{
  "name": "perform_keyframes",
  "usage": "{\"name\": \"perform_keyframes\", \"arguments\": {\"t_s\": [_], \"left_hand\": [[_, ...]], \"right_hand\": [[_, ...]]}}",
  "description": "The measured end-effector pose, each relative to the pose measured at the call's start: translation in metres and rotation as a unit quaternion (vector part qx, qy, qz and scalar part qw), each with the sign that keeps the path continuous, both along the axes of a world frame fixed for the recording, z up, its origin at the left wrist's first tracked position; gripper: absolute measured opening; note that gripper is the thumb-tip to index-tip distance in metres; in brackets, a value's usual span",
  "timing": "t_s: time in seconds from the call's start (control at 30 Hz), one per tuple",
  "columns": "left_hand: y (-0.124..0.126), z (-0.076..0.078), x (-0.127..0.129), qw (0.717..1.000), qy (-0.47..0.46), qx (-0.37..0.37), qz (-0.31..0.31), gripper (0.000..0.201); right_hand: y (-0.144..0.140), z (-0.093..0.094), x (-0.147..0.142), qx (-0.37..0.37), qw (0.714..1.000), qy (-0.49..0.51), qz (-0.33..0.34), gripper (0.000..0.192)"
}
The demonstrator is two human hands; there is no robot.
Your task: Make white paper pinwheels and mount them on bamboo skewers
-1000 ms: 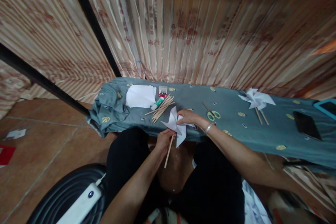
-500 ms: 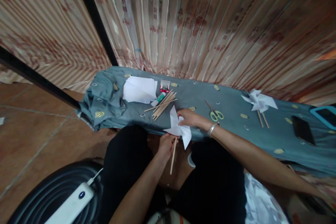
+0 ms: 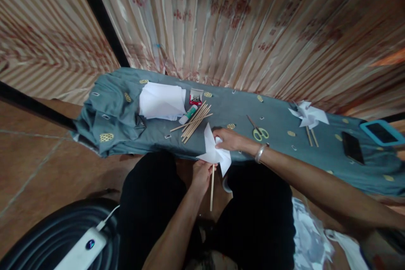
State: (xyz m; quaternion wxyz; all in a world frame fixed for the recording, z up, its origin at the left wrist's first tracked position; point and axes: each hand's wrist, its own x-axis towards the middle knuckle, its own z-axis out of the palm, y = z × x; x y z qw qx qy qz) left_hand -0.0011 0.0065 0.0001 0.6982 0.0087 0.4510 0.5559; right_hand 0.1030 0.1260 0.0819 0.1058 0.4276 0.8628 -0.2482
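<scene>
Holding the stick near its top, the left hand is below the pinwheel, at the near edge of the counter. The right hand has its grip closed on the pinwheel's middle, and covers it partly. Compared with one second ago, the stick hangs straighter.

Below the pinwheel, the left forearm slants upward, its hand curled around the stick just under the blades. The right forearm stretches in from the pinwheel's right, the wrist nearly straight; the right hand lies palm down, fingers bent against the centre, too small to tell whether pinching. The knees spread either side beneath it.
</scene>
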Motion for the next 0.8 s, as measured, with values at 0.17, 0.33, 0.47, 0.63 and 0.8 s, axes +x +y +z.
{"name": "perform_keyframes", "arguments": {"t_s": [0.17, 0.33, 0.47, 0.63, 0.8], "left_hand": [[0.0008, -0.0043, -0.0002, 1.0, -0.005, -0.002, -0.003, 0.025], [0.002, -0.0063, 0.0, 1.0, -0.005, -0.007, -0.009, 0.027], [0.0029, -0.0065, 0.0009, 1.0, -0.01, -0.006, -0.01, 0.028], [0.0008, -0.0013, 0.0007, 1.0, -0.015, 0.0, -0.007, 0.022], [-0.0011, 0.0027, 0.0003, 1.0, -0.016, -0.002, -0.007, 0.019]], "right_hand": [[0.0002, -0.0027, -0.001, -0.015, 1.0, 0.003, -0.026, 0.024], [-0.0023, -0.0057, -0.0006, -0.016, 0.998, 0.008, -0.06, 0.024], [-0.0033, -0.0056, -0.0004, -0.014, 0.998, 0.0, -0.066, 0.023], [-0.005, -0.0001, 0.0006, -0.001, 0.999, 0.002, -0.053, 0.023], [-0.0096, 0.0035, 0.0026, 0.03, 0.998, 0.001, -0.063, 0.036]]}}
